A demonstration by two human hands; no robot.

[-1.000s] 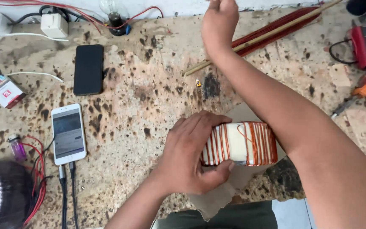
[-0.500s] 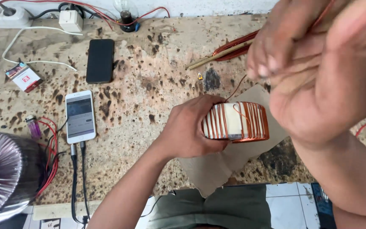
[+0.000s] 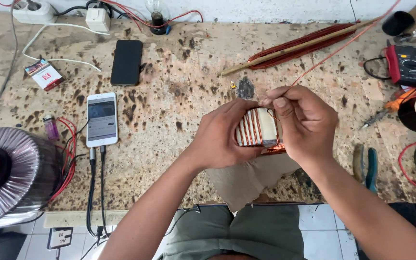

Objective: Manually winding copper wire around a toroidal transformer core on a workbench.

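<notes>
Head view: the left hand (image 3: 222, 137) grips the coil (image 3: 257, 127) from its left side, above the cloth (image 3: 246, 178). The right hand (image 3: 304, 123) covers the coil's right side, fingertips pinching the copper wire (image 3: 333, 50) at its top.

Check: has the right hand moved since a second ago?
Yes. The right hand came back from the far wooden stick to the wound coil, now pinching the copper wire.

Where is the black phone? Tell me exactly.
In the head view the black phone lies face-down on the bench's upper left, just above the white phone and right of the small red-and-white box, apart from both hands.
</notes>
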